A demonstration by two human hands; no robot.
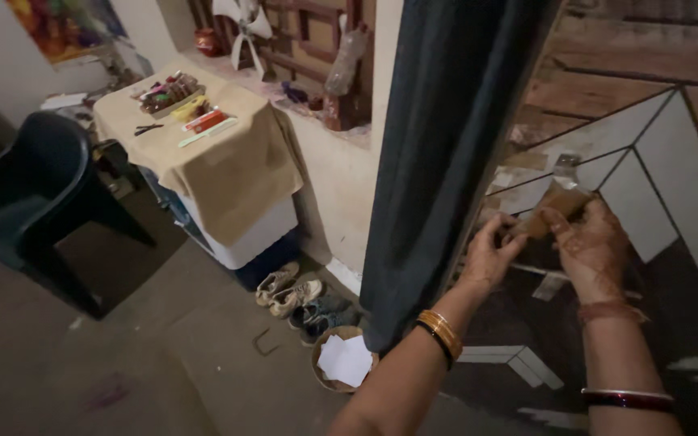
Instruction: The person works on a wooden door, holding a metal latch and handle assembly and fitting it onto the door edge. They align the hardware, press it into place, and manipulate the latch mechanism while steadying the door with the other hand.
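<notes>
2 hands on a strip of brown tape at a patterned wall

The left hand (490, 254) and right hand (593, 246) each pinch an end of the brown translucent tape strip (555, 208), held against the dark wall with white painted panels (672, 169), beside a dark hanging curtain (446, 145).

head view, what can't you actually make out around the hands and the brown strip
- Brown strip between left hand and right hand: motion blur and dim light hide its material.
- Right fingertips: hidden behind the strip.
- Small things on the cloth-covered table: too small to identify.
- Dark curtain: top cut off by frame edge.
</notes>
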